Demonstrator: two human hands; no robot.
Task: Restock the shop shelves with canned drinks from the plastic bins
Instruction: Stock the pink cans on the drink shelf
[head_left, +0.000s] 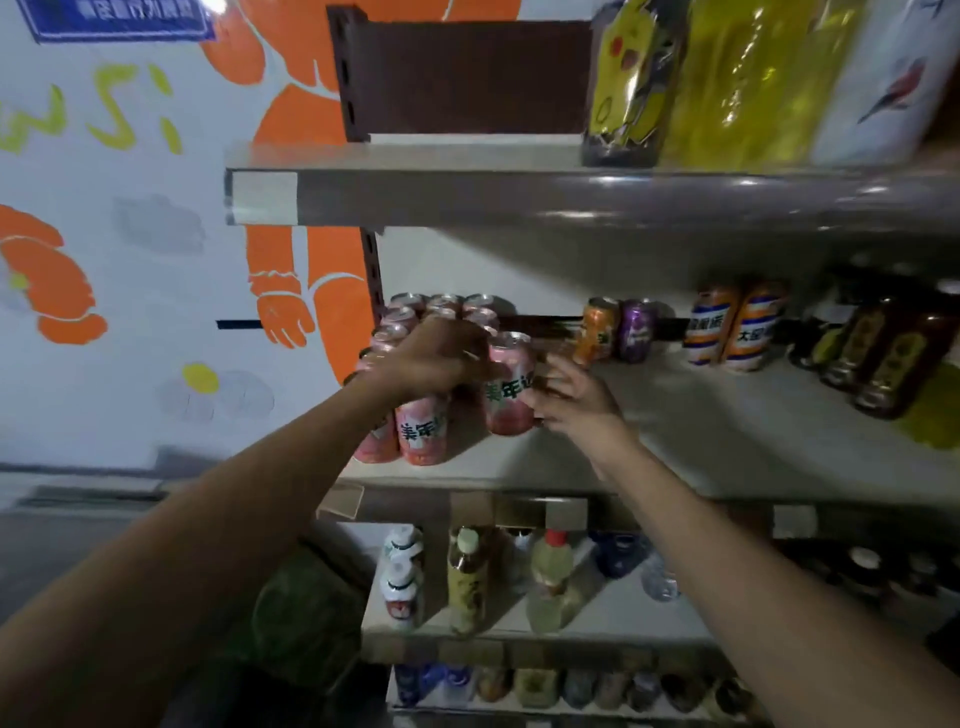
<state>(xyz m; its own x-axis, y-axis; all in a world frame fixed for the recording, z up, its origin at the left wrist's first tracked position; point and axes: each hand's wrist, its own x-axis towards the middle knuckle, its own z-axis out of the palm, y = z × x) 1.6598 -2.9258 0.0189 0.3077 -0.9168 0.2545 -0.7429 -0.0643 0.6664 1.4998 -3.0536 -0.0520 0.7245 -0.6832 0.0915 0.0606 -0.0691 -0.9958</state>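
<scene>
Several pink drink cans (422, 434) stand in rows at the left end of the middle shelf (675, 457). My left hand (436, 358) reaches over them from the left, its fingers curled down on the top of a front pink can whose rim it hides. One more pink can (511, 387) stands upright at the right edge of the group. My right hand (571, 400) is beside it with fingers spread, its fingertips touching the can's right side. No plastic bin is in view.
An orange can (597, 330), a purple can (636, 330) and taller cans (735, 327) stand further right, then dark bottles (893, 358). The shelf above (519, 197) overhangs closely. Bottles (467, 577) fill the lower shelves. A painted wall (130, 260) lies to the left.
</scene>
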